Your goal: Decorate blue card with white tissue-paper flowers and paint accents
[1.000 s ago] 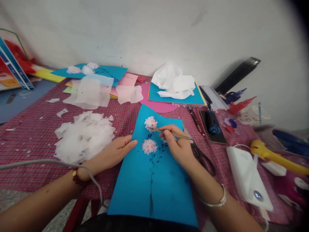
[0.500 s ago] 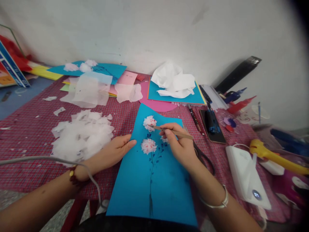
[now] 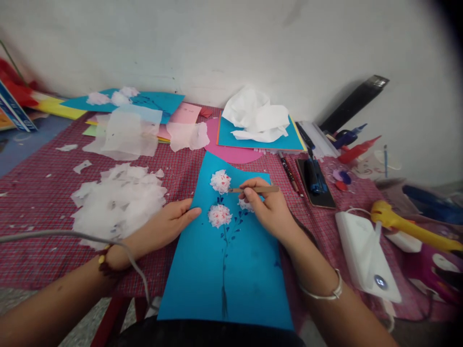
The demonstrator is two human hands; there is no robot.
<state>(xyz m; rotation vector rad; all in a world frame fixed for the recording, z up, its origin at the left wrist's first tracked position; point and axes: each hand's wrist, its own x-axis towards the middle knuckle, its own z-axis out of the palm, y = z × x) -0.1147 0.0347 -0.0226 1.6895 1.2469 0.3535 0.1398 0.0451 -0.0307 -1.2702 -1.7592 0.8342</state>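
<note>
A blue sheet of paper [image 3: 202, 279] slants down off the table's front edge. It bears a painted stem with dark blue leaves and white crumpled-paper blossoms; the top blossom [image 3: 220, 181] and the one below it [image 3: 219, 215] are dotted red. My left hand [image 3: 177, 217] pinches the sheet's left edge, thumb on top. Between the thumb and fingers of my right hand [image 3: 265, 207] is a thin wooden stick [image 3: 265, 189], its tip pointing left, just right of the top blossom. That hand partly covers a third blossom [image 3: 246, 205].
Torn white tissue [image 3: 119, 202] lies heaped on the left. Crumpled white paper [image 3: 253, 118] rests on card at the back. A phone [image 3: 314, 183], a white power bank [image 3: 367, 255] and a yellow-handled tool [image 3: 412, 229] are on the right. A grey cable [image 3: 72, 233] crosses above my left forearm.
The stick's tip has come off the top blossom and moved slightly right and down. The stick now lies more level. My left hand keeps its hold on the sheet; the view has shifted slightly.
</note>
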